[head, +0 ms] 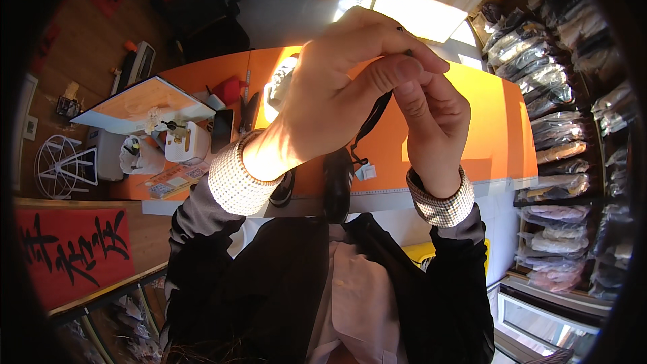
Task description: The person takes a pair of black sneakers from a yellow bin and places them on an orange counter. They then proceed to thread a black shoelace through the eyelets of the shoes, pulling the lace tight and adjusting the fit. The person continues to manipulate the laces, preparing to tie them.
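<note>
Both my hands are raised above an orange table, fingertips together. My left hand (349,71) pinches a dark bit of lace between thumb and forefinger. Just below it, my right hand (437,111) has its thumb and fingertips closed on the same black lace (378,110); the exact grip is partly hidden by the fingers. The lace hangs down behind the hands towards a black shoe (337,182) with pale stripes, at the table's near edge. Another dark shoe (283,191) lies partly under my left cuff. Small pale packets or tags (366,172) lie beside the striped shoe.
The orange table (485,126) has a measuring tape (384,192) along its near edge. To the left stand a monitor (146,103), a white box-shaped device (187,142) and a phone (222,130). Racks of plastic-wrapped garments (556,136) line the right side.
</note>
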